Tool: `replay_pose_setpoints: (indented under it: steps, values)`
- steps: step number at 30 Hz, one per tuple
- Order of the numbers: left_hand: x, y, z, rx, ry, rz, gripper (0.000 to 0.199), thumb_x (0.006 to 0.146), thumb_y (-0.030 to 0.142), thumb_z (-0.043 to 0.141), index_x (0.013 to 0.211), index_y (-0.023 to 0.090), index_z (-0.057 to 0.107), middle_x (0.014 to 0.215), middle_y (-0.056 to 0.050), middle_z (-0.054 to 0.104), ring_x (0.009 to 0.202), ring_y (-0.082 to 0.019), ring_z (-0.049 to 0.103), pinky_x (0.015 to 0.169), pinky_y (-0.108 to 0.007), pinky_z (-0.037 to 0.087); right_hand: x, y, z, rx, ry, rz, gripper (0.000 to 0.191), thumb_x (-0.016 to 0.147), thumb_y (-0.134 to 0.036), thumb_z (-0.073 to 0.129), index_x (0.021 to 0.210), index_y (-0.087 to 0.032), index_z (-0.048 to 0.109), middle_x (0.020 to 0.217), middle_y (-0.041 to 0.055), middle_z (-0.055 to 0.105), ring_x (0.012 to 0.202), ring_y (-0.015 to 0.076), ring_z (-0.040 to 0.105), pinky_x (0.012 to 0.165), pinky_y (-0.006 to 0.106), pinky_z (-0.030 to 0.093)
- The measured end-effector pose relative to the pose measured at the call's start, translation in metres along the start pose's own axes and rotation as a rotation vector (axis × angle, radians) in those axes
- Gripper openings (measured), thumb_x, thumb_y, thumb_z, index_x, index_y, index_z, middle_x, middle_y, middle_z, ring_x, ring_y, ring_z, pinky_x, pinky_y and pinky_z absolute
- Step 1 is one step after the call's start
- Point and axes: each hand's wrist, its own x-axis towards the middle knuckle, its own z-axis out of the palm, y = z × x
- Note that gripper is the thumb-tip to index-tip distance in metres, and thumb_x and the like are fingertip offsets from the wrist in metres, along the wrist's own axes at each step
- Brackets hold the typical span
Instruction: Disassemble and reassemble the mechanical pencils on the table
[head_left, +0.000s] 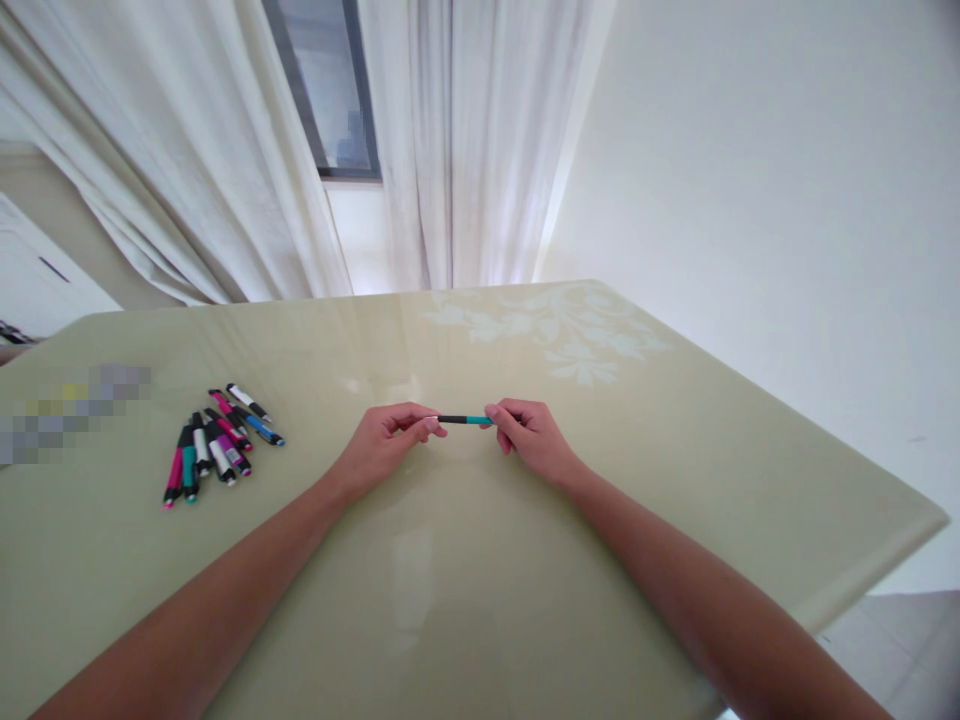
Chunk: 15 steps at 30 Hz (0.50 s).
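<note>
A pen (466,420) with a black part and a teal part lies level between my two hands, above the middle of the table. My left hand (391,440) pinches its black end between thumb and fingers. At the teal end, my right hand (525,435) has its fingers closed round the barrel and hides the tip. To the left, a loose pile of several pens in pink, teal, white, purple and blue, such as a teal one (189,470) and a blue one (262,430), rests on the table.
The pale green glossy table (465,600) has a white floral pattern near its far edge. A blurred-out item (67,410) lies at the far left. Curtains (480,150) hang behind the table, and a white wall (750,200) stands to the right.
</note>
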Motion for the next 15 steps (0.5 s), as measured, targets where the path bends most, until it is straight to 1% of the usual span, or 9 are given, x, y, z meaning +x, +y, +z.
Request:
replay_pose_setpoints:
  steps: [3,5,8,10,13,15]
  values:
    - [-0.001,0.000,0.000,0.068,0.002,0.002,0.035,0.094,0.050,0.064,0.089,0.021,0.082,0.079,-0.003,0.077,0.069,-0.016,0.063,0.063,-0.025,0.048,0.000,0.000,-0.001,-0.022,0.023,-0.030,0.047,0.100,-0.048,0.056,0.065,-0.018,0.064,0.055,-0.0024,0.054,0.053,0.0117,0.042,0.054,0.025,0.033]
    - [-0.001,0.000,0.000,0.121,0.018,0.028,0.032,0.095,0.048,0.065,0.089,0.022,0.082,0.078,-0.002,0.077,0.067,-0.016,0.061,0.060,-0.024,0.045,0.000,-0.001,0.000,-0.025,0.014,-0.022,0.049,0.100,-0.049,0.056,0.063,-0.018,0.063,0.054,-0.0023,0.053,0.053,0.0118,0.043,0.054,0.026,0.033]
    - [-0.004,0.000,0.002,0.173,0.051,0.110,0.025,0.094,0.044,0.068,0.094,0.023,0.083,0.086,-0.002,0.079,0.069,-0.015,0.063,0.061,-0.024,0.045,0.001,-0.001,0.001,0.092,-0.006,0.080,0.047,0.099,-0.054,0.055,0.071,-0.018,0.068,0.050,-0.0025,0.054,0.047,0.0117,0.040,0.049,0.026,0.030]
    - [-0.005,0.000,0.005,0.190,0.076,0.182,0.021,0.093,0.040,0.071,0.097,0.023,0.082,0.087,-0.002,0.079,0.069,-0.015,0.063,0.063,-0.024,0.047,0.002,-0.001,0.003,0.200,0.024,0.133,0.045,0.095,-0.057,0.060,0.074,-0.018,0.067,0.050,-0.0025,0.055,0.045,0.0110,0.040,0.047,0.026,0.030]
    - [-0.008,0.001,0.009,0.212,0.101,0.289,0.017,0.092,0.034,0.074,0.101,0.022,0.081,0.081,-0.002,0.076,0.067,-0.013,0.061,0.067,-0.025,0.049,0.002,-0.003,0.006,0.296,0.067,0.122,0.039,0.089,-0.056,0.069,0.079,-0.019,0.064,0.053,-0.0026,0.059,0.048,0.0112,0.045,0.049,0.025,0.034]
    - [-0.008,0.003,0.011,0.223,0.127,0.338,0.015,0.092,0.031,0.074,0.101,0.022,0.081,0.080,-0.001,0.076,0.066,-0.013,0.060,0.066,-0.025,0.048,0.001,-0.005,0.008,0.348,0.020,0.101,0.036,0.088,-0.055,0.072,0.090,-0.020,0.065,0.057,-0.0023,0.062,0.051,0.0123,0.050,0.051,0.025,0.038]
